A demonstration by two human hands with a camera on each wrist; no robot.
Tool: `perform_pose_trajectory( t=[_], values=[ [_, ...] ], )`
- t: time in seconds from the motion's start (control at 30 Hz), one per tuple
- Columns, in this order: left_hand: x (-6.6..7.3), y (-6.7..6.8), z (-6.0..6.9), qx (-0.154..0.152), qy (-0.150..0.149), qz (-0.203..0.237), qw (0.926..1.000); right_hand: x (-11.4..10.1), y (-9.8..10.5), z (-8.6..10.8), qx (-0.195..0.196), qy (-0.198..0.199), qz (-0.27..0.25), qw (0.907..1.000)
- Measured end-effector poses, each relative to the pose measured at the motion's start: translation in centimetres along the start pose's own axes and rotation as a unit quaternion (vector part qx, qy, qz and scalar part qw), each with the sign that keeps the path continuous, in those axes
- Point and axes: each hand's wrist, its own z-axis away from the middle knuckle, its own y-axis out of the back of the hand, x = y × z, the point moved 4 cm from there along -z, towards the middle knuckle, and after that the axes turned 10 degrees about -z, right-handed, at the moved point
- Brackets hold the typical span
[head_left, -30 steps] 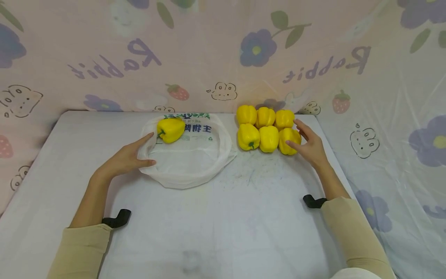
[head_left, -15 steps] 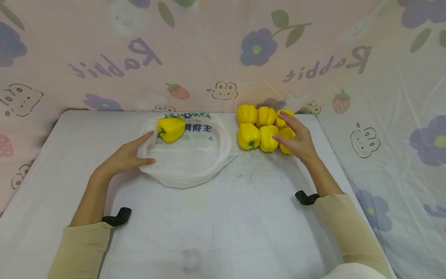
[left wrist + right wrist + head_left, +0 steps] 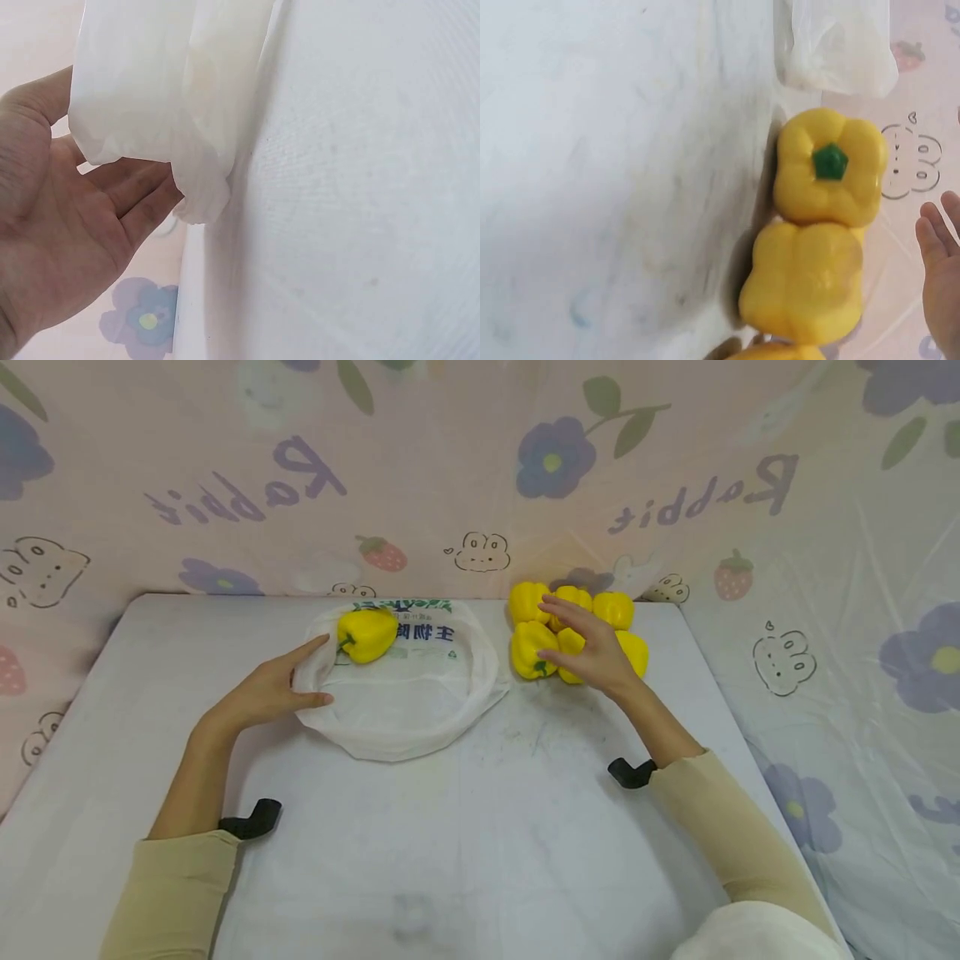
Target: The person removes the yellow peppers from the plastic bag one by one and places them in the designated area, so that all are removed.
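Observation:
A white plastic bag (image 3: 397,745) with printed lettering lies with its mouth spread open on the table, a yellow bell pepper (image 3: 367,636) in it at the back left. My left hand (image 3: 258,692) touches the bag's left rim, thumb and fingers apart; in the left wrist view the bag film (image 3: 150,82) hides its fingertips. Above the group of yellow bell peppers, my right hand (image 3: 596,652) reaches with spread fingers, nearest the front-left pepper (image 3: 527,647) with a green stem. In the right wrist view that hand (image 3: 943,277) stands apart from the peppers (image 3: 802,281).
Several peppers, including the back-right one (image 3: 613,610), form two rows near the table's back edge. A white cloth covers the table (image 3: 450,860). A printed curtain (image 3: 420,468) hangs behind and to the right. Black wrist mounts (image 3: 255,820) sit on both forearms.
My right hand has moved left across the peppers, from the right end of the group to the front-left pepper. The left hand and the bag have stayed in place.

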Motion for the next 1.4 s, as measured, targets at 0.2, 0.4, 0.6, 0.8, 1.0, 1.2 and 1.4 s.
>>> perform_pose_trajectory(
  t=[0.2, 0.4, 0.6, 0.8, 1.0, 1.2, 1.4],
  values=[
    [-0.1, -0.1, -0.4, -0.001, 0.001, 0.009, 1.0, 1.2, -1.8, -1.5, -0.02, -0.001, -0.019, 0.9996],
    [0.0, -0.2, -0.7, 0.004, 0.007, 0.016, 0.9998, 2.4, -3.7, -3.2, -0.03, -0.02, -0.04, 0.9985],
    [0.3, -0.2, -0.7, 0.001, 0.011, 0.023, 0.9997, 2.2, -5.4, -4.5, -0.039, -0.024, -0.049, 0.9978],
    [0.3, -0.3, -0.7, 0.001, 0.012, 0.02, 0.9997, 1.5, -7.6, -5.6, -0.074, -0.005, -0.036, 0.9966],
    [0.2, -0.4, -0.7, 0.002, 0.015, 0.025, 0.9996, 1.1, -9.8, -6.9, -0.11, -0.003, -0.013, 0.9938],
    [0.3, -0.5, -0.6, 0.004, 0.014, 0.026, 0.9995, 1.2, -11.6, -8.0, -0.134, -0.037, 0.01, 0.9902],
    [0.2, -0.6, -0.8, 0.004, 0.017, 0.026, 0.9995, 1.3, -13.3, -9.1, -0.146, -0.063, -0.002, 0.9873]
  ],
)
